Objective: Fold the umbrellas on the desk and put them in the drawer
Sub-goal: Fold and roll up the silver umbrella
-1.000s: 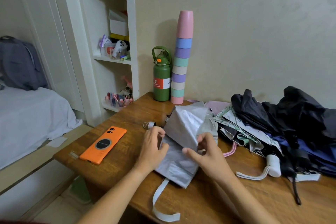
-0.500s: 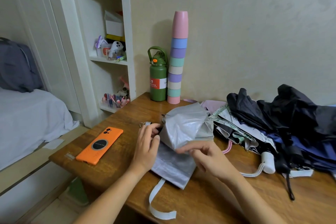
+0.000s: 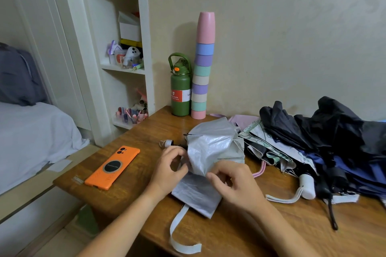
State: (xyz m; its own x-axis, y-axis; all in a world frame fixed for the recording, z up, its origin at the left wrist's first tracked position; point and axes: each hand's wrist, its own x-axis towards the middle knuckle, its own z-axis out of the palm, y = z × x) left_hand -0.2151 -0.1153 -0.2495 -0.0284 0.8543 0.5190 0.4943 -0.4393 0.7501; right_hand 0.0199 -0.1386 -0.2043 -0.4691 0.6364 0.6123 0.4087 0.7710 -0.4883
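The silver umbrella [image 3: 211,152] lay on the wooden desk [image 3: 135,137] between the orange phone [image 3: 112,168] and the heap of dark umbrellas [image 3: 325,137]. Since a second earlier its upper panel had bunched higher into a rounded fold. The left hand [image 3: 169,170] pinched the canopy's left edge — it had closed tighter — and the right hand [image 3: 236,183] had curled its fingers onto the fold's lower edge. The strap [image 3: 179,233] hung over the desk's front.

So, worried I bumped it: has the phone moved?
No. The phone sits the same way beside the small sticker at the left corner of the desk.
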